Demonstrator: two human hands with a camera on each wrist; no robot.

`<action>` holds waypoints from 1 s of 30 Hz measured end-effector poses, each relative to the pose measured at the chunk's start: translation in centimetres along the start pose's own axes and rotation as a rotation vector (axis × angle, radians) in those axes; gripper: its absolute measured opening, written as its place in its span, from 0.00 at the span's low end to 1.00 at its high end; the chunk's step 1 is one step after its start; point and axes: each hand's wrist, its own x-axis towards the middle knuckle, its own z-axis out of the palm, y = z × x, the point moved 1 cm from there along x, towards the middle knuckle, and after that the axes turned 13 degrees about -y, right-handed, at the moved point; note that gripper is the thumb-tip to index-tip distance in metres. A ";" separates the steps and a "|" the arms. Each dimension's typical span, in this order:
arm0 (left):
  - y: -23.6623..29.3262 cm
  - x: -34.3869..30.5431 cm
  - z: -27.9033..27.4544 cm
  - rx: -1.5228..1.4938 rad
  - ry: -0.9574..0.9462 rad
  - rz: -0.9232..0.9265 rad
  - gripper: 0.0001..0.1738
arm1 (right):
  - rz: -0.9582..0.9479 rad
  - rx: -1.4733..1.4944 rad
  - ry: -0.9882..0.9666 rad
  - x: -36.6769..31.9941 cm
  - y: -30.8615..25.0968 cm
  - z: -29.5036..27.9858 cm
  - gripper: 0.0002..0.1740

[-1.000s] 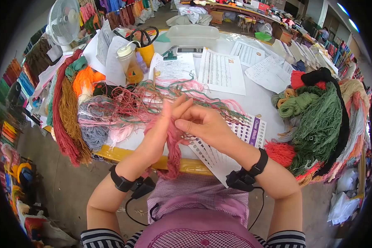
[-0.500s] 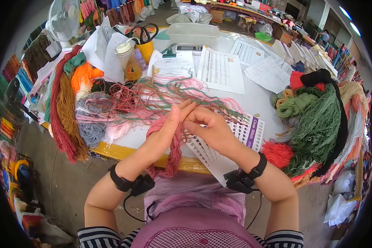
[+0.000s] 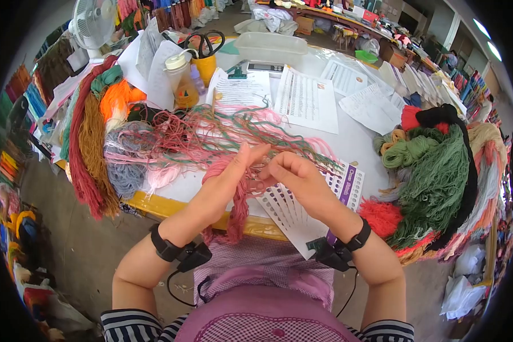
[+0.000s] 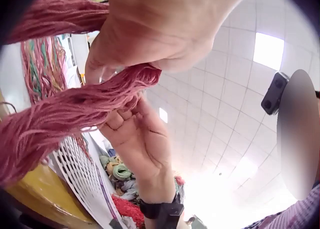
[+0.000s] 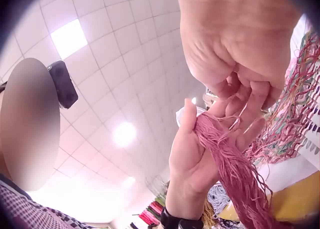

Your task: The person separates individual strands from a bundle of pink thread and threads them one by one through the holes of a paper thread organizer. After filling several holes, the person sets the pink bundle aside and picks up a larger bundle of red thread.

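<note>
A skein of dusty-rose yarn (image 5: 232,169) lies across the palm of my left hand (image 3: 225,185), in the crook of the thumb, and its ends hang over the table's front edge. Close beside the left fingertips, my right hand (image 3: 299,176) has its fingers curled, pinching a thin strand of the same yarn. From the right wrist view, a small loop of the strand (image 5: 234,120) stands up from the skein near both sets of fingers. The left wrist view has the skein (image 4: 75,104) stretching away below my left hand (image 4: 155,34), with the right hand (image 4: 137,139) behind it.
Loose pink and green strands (image 3: 211,128) spread behind the hands. A punched thread card (image 3: 347,191) lies under the right forearm. Yarn bundles (image 3: 430,165) fill the right side, more skeins (image 3: 91,148) the left. Papers (image 3: 308,100), a bottle (image 3: 182,82) and a scissors cup (image 3: 205,65) stand behind.
My right hand has drawn slightly to the right, opening a small gap from the left fingers. The left hand still carries the skein in nearly the same place.
</note>
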 end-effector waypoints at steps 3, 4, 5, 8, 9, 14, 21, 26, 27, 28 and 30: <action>-0.1 0.1 0.1 0.170 0.029 0.038 0.40 | 0.019 -0.017 0.063 0.2 0.1 1.0 0.10; -0.4 0.3 0.0 0.169 0.028 0.039 0.40 | 0.019 -0.019 0.064 0.3 0.0 1.1 0.10; -0.9 0.4 -0.1 0.260 0.017 0.062 0.40 | 0.021 -0.147 0.011 0.3 -0.1 1.3 0.10; -0.8 0.4 0.2 0.293 0.007 0.098 0.38 | 0.028 -0.274 -0.024 0.3 0.4 1.1 0.09; -0.7 0.3 0.3 0.236 0.010 0.113 0.36 | -0.035 -0.142 -0.012 0.2 0.0 1.2 0.09; -0.8 -0.4 -0.2 -0.220 0.061 0.007 0.24 | -0.047 -0.062 0.039 -0.6 0.1 0.0 0.08; -1.7 -0.5 -0.1 -0.083 0.091 0.100 0.17 | -0.084 -0.226 0.075 -0.7 0.2 0.2 0.07; -2.2 -0.8 -1.3 -0.463 0.135 0.096 0.14 | -0.175 0.090 0.218 -1.3 -1.0 -0.3 0.05; -2.2 -1.3 -2.4 -0.711 0.111 0.114 0.14 | -0.212 0.295 0.230 -1.7 -2.4 -0.4 0.05; -1.6 -2.4 -5.1 -0.702 0.110 0.201 0.15 | -0.285 0.345 0.314 -2.9 -5.1 -1.3 0.06; -1.2 -4.8 -9.5 -0.603 0.325 0.306 0.19 | -0.449 0.417 0.282 -7.2 -8.2 -7.0 0.10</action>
